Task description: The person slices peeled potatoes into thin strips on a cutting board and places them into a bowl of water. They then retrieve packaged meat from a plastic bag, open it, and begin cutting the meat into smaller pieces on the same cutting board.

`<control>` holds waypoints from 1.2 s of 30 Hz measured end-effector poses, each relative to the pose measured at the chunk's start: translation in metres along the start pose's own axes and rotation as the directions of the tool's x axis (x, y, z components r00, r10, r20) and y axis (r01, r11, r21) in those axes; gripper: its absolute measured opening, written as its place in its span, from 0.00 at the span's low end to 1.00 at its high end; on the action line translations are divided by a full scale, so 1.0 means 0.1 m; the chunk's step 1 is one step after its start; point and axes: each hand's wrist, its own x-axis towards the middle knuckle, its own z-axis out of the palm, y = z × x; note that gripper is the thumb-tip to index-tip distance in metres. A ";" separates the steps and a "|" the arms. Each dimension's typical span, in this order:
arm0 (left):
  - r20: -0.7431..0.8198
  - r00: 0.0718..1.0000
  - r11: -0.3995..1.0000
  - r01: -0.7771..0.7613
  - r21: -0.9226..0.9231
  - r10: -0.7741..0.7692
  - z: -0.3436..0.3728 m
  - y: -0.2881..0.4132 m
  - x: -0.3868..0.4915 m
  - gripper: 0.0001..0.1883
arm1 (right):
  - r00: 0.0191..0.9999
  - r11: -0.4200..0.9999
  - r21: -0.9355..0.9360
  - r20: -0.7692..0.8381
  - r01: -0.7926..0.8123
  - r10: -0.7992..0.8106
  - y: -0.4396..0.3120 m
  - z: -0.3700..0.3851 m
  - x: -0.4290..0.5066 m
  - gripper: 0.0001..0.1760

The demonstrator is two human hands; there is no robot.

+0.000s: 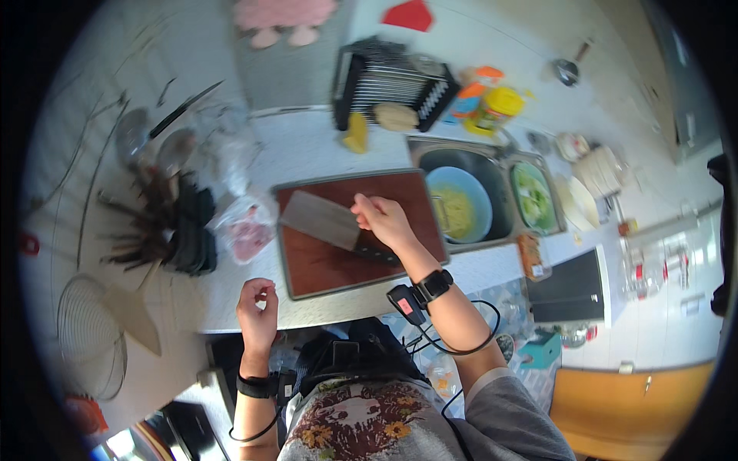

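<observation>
A brown cutting board (323, 274) with a grey rim lies on the white counter in front of me. On it rests a cleaver (319, 218), its broad blade pointing left and its black handle (377, 253) towards my right arm. My right hand (385, 222) is above the board beside the cleaver, fingers curled in and nothing visible in them. My left hand (258, 311) hangs at the counter's front edge, left of the board. Its thumb and fingers are drawn together, with nothing seen between them. A clear plastic bag of pink meat (249, 230) sits just left of the board.
A sink (501, 190) at right holds a blue basin (481, 216) of pale yellow shreds and a green basin (533, 193) of leafy vegetables. Behind stand a black dish rack (398, 86) and a yellow tub (499, 109). A utensil holder (193, 230) and wire strainer (92, 340) are left.
</observation>
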 end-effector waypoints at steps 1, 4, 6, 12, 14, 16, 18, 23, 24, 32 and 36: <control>0.034 0.999 1.000 0.014 -0.018 -0.013 0.13 0.04 0.04 0.05 | 0.995 0.998 0.060 -0.095 -0.009 0.014 0.11 -0.28 -0.10 0.25; 0.173 0.985 0.995 0.006 -0.103 0.012 0.50 0.21 0.08 0.04 | 0.950 0.988 0.124 -0.286 -0.092 0.124 0.53 -1.12 -0.47 0.23; 0.232 0.972 0.988 0.070 -0.140 -0.036 0.77 0.32 0.08 0.04 | 0.915 0.990 0.045 -0.377 -0.133 0.141 0.84 -1.72 -0.83 0.20; 0.300 0.953 0.981 0.095 -0.166 -0.041 1.54 0.59 -0.07 0.04 | 0.677 0.810 -0.508 -0.709 -0.294 -0.199 1.58 -3.51 -1.87 0.38; 0.310 0.951 0.985 0.078 -0.151 -0.028 1.86 0.70 -0.19 0.03 | 0.678 0.556 -0.709 -0.663 -0.434 -0.316 1.74 -4.04 -1.94 0.50; 0.301 0.949 0.992 0.113 -0.054 -0.091 2.24 0.85 -0.35 0.03 | 0.770 0.516 -0.647 -0.637 -0.562 0.039 1.87 -4.39 -1.81 0.67; 0.292 0.950 0.991 0.124 -0.042 -0.106 2.64 1.01 -0.47 0.03 | 0.793 0.510 -0.632 -0.578 -0.584 0.191 1.94 -4.58 -1.61 0.72; 0.318 0.934 0.974 0.204 -0.100 -0.163 3.39 1.39 -0.75 0.03 | 0.884 0.525 -0.717 -0.425 -0.459 0.192 1.98 -4.70 -1.42 0.70; 0.305 0.929 0.967 0.243 -0.076 -0.210 3.52 1.45 -0.78 0.02 | 0.892 0.523 -0.728 -0.415 -0.443 0.178 1.97 -4.72 -1.41 0.69; 0.404 0.907 0.974 0.186 -0.131 -0.119 4.11 1.63 -0.65 0.02 | 0.883 0.631 -0.647 -0.450 -0.427 0.136 2.00 -5.00 -1.55 0.65; 0.434 0.894 0.970 0.191 -0.148 -0.110 4.33 1.53 -0.55 0.02 | 0.828 0.762 -0.495 -0.552 -0.419 0.097 2.18 -5.63 -1.92 0.65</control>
